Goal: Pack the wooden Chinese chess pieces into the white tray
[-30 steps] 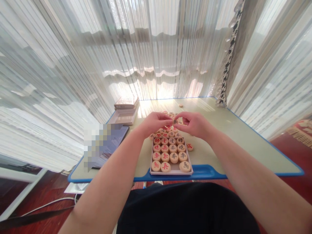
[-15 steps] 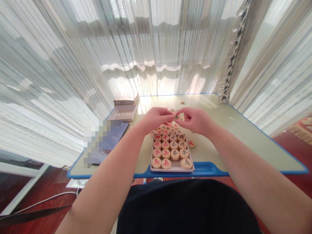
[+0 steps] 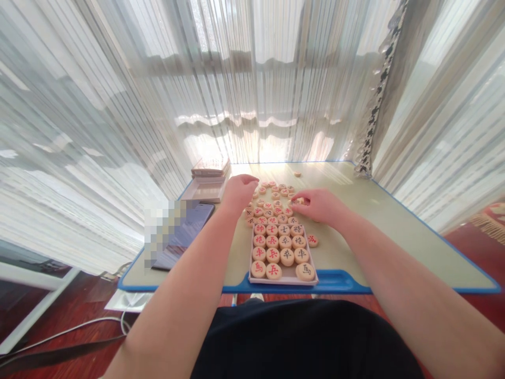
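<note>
A shallow white box (image 3: 284,276) stands at the table's near edge, holding rows of round wooden Chinese chess pieces with red or black characters. One gap shows in its front row, between the red-marked piece (image 3: 273,271) and the black-marked piece (image 3: 305,271). Beyond the box lie several loose pieces. My right hand (image 3: 320,205) has thumb and fingers pinched at the edge of a black-marked Chinese chess piece (image 3: 292,202) among them. My left hand (image 3: 239,193) hovers at the left of the loose pieces, its fingers loosely bent and apart, with no piece visible in it.
A red-marked piece (image 3: 312,240) lies right of the box, and a lone piece (image 3: 297,174) is far back. On the left are an open box tray (image 3: 205,190), a stacked box (image 3: 210,167) and a tablet (image 3: 197,218). A blue rim (image 3: 343,281) edges the table.
My hands, which were together around a black-marked piece, have parted. The left has moved away to the left; the right has moved slightly right and down to the loose pieces.
</note>
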